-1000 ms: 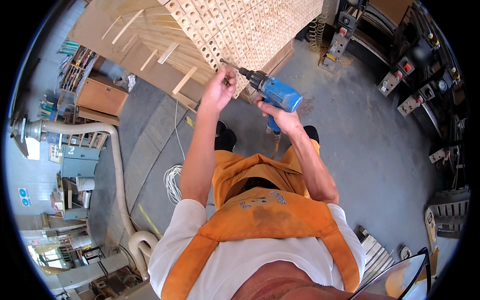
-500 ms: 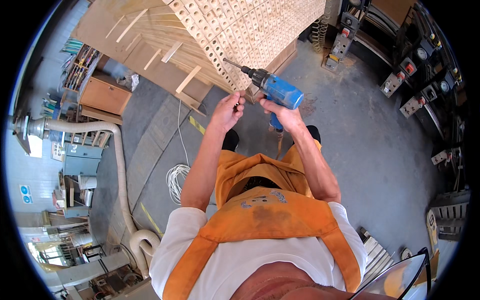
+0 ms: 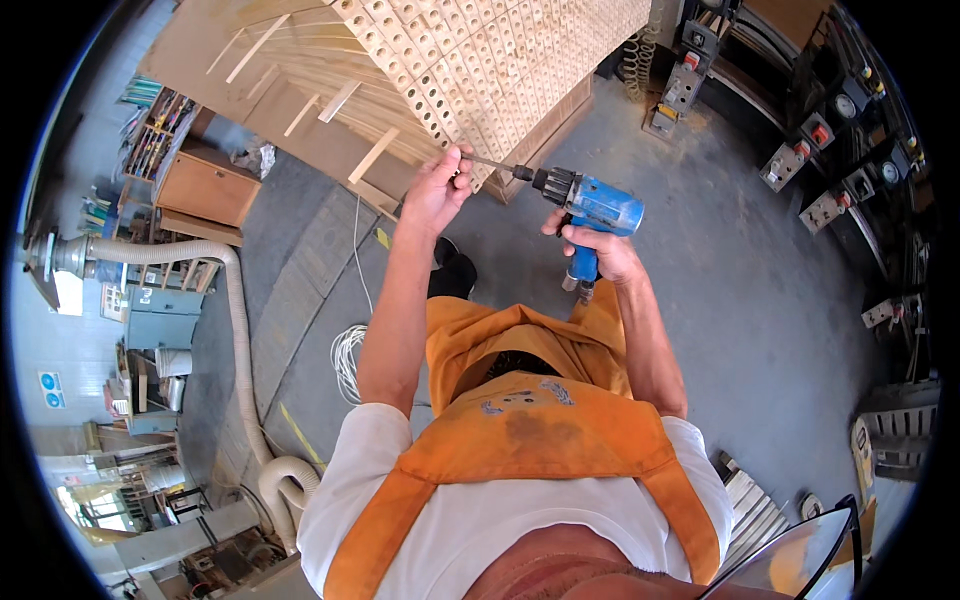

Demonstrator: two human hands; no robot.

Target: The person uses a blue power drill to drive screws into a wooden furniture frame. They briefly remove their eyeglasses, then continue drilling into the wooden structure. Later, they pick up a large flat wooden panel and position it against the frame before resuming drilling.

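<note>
- Now my left hand (image 3: pixel 437 190) has come back up from where it hung lower half a second ago, and its fingertips are pinched on the long bit (image 3: pixel 488 163) close to its tip, just at the lower edge of the wooden block grid (image 3: pixel 500 60).
- Meanwhile my right hand (image 3: pixel 600 252) has stayed wrapped tight round the grip of the blue drill (image 3: pixel 590 205); the drill has swung a little, and it now lies level with its dark chuck pointing toward my left hand.
- To my mind that means the bit is being steadied or seated by hand and lined up, not driven; whether the bit is turning, or the trigger pressed, I cannot tell.
- Whether the tip touches the wood or sits just short of it is hidden behind my fingers.
- As for looks, the drill has a bright blue body, scuffed, with a black chuck and a thin, dark, straight bit; a short fitting sticks out below the grip.
- It sits in the air over the grey floor (image 3: pixel 740 300), just beside the lower corner of the grid, above my orange apron (image 3: pixel 540 440).
- That grid is pale wood, rows of small square blocks, each with a round hole.
- A coil of white cable (image 3: pixel 347 360) lies on the floor by my left elbow.
</note>
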